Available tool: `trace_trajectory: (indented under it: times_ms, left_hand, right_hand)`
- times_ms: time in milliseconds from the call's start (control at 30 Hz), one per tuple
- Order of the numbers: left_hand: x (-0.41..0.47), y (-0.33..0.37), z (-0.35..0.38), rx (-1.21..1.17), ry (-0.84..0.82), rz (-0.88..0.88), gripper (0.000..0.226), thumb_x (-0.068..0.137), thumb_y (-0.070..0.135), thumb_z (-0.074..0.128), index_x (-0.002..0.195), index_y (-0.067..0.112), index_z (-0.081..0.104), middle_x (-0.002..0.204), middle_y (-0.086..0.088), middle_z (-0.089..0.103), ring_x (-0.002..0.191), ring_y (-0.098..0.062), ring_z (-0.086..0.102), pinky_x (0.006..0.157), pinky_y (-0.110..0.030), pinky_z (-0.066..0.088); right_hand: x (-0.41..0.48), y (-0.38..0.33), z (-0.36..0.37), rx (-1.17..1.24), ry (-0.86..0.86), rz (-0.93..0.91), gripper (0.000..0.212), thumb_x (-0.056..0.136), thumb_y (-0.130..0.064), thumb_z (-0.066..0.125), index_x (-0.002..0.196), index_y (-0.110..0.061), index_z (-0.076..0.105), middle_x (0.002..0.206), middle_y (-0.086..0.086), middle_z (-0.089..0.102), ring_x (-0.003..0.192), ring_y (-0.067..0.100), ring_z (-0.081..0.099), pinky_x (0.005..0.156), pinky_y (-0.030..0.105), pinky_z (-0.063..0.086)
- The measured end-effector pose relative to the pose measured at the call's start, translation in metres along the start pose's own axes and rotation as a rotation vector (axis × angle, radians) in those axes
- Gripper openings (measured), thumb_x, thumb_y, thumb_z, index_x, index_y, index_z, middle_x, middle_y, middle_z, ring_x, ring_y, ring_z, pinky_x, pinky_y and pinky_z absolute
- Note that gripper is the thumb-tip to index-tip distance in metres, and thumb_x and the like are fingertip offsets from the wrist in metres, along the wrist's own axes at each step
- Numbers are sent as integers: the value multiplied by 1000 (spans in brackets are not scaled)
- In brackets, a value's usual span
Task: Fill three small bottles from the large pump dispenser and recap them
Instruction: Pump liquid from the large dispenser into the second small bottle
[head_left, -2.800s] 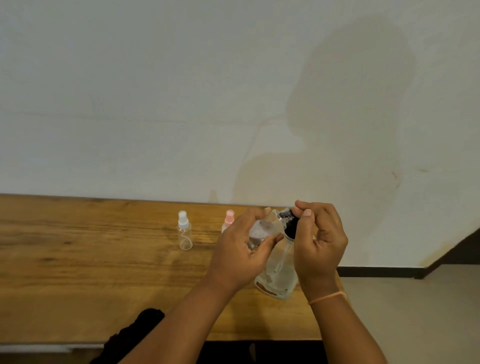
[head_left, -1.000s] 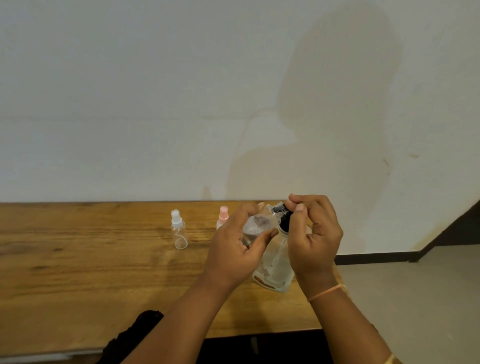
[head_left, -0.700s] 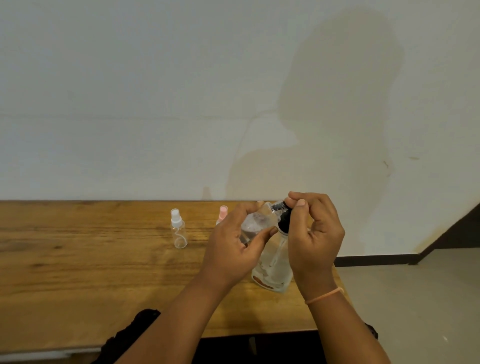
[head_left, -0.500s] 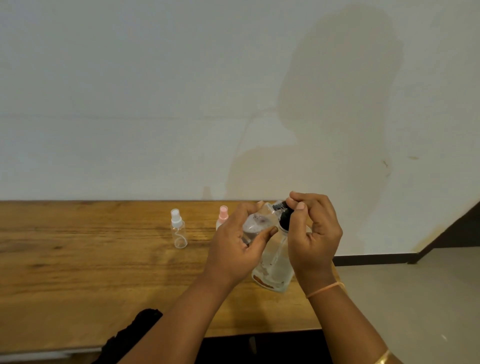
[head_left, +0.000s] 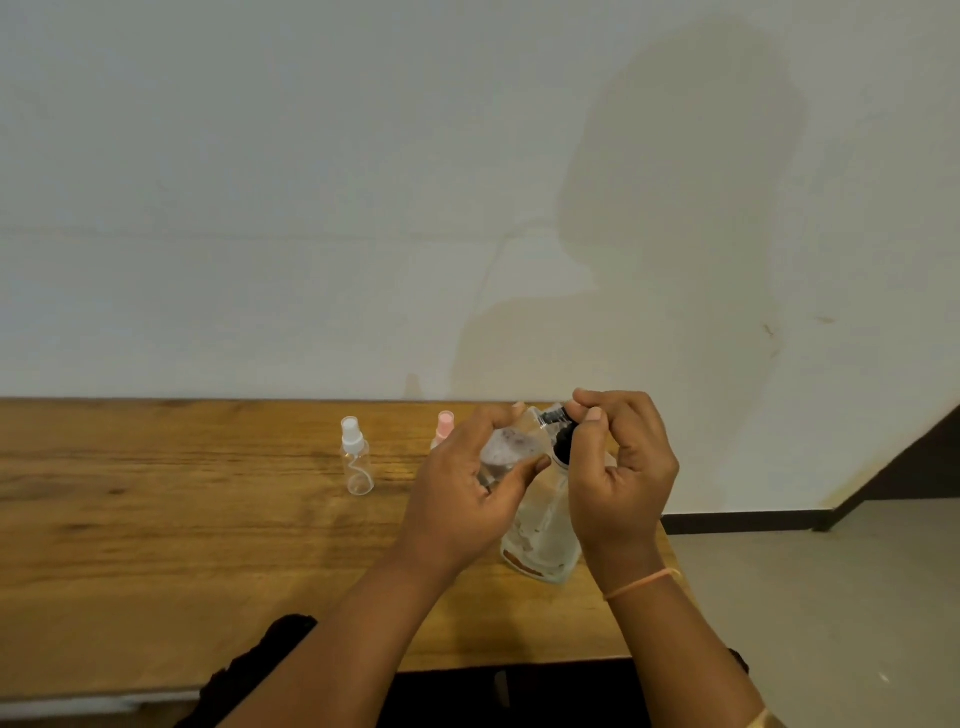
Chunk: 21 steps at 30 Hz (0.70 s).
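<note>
The large clear pump dispenser (head_left: 543, 535) stands on the wooden table (head_left: 156, 519) near its right end. My right hand (head_left: 618, 478) curls over its black pump head (head_left: 561, 447), fingertips on the top. My left hand (head_left: 467, 493) grips a small clear bottle (head_left: 506, 449), tilted with its mouth at the pump's nozzle. A second small clear bottle with a white spray cap (head_left: 356, 462) stands upright further left. A third with a pink cap (head_left: 444, 428) stands behind my left hand, mostly hidden.
A white wall rises directly behind the table. The table's right edge lies just beyond the dispenser, with bare floor (head_left: 831, 597) past it. A dark cloth (head_left: 270, 654) sits at the near edge by my left forearm.
Both hands stay at the pump head with the small bottle held to the nozzle. My right hand shifts slightly up and down on the pump. The two standing bottles have not moved.
</note>
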<state>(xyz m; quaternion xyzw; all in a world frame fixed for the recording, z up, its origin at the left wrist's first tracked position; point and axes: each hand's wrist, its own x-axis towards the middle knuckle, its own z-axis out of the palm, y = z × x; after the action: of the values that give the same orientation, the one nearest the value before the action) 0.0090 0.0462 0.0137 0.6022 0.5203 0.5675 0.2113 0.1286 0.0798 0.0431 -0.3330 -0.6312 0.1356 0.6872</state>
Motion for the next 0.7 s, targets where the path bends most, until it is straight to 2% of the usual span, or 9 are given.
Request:
trace_trajectory:
  times_ms: [133,300,367,433,500,567,633,700]
  left_hand:
    - [-3,-1,0,25,-23,-20,40,76,57,62,111,41,52,96,13,68,71,-12,67,58,-43,56]
    - [-1,9,-2,23,-6,20,42,76,54,64,115,43,52,101,17,67,76,-13,68,62,-40,57]
    - [-1,15,-2,42,-8,40,44,77,53,63,118,49,50,107,22,65,81,-8,67,74,-41,57]
    - [1,18,-3,90,-9,49,47,77,55,62,121,57,46,115,34,57,91,2,62,94,-50,49]
    - [4,18,-3,112,-4,50,49,75,61,61,122,60,45,117,40,52,104,9,56,99,-52,44]
    - [6,17,-3,97,8,53,50,76,61,61,124,53,50,111,32,60,104,7,57,95,-43,49]
    - [6,15,-3,95,21,61,48,77,57,61,124,46,54,103,22,66,97,3,60,83,-28,53]
    - [4,13,-1,104,22,50,47,78,56,61,124,43,55,103,18,68,95,0,61,79,-28,55]
  right_hand:
    - [-5,2,-2,-4,-29,9,29,87,-10,43,78,2,67,82,-5,55,84,-8,56,73,5,44]
    - [1,-9,-6,56,-5,72,24,89,-16,43,84,-12,66,87,-8,59,85,-3,60,75,8,46]
    - [4,-11,-8,46,-8,84,24,88,-19,43,83,-14,66,86,-9,61,84,0,60,74,10,47]
    - [5,-10,-7,30,-10,84,24,88,-19,43,83,-15,66,86,-11,60,84,-1,59,74,8,45]
    - [5,-9,-5,22,-21,70,23,88,-17,43,84,-15,65,86,-11,59,85,-4,58,74,7,44]
    - [3,-6,-5,36,-33,48,24,88,-15,42,85,-11,66,85,-6,57,85,-5,58,75,6,45]
    - [1,-1,-6,36,-57,37,24,88,-14,42,87,-9,66,86,-4,56,87,-5,58,75,7,45]
    - [0,2,-8,22,-82,46,23,88,-14,42,87,-11,65,88,-5,56,87,-4,58,76,7,45]
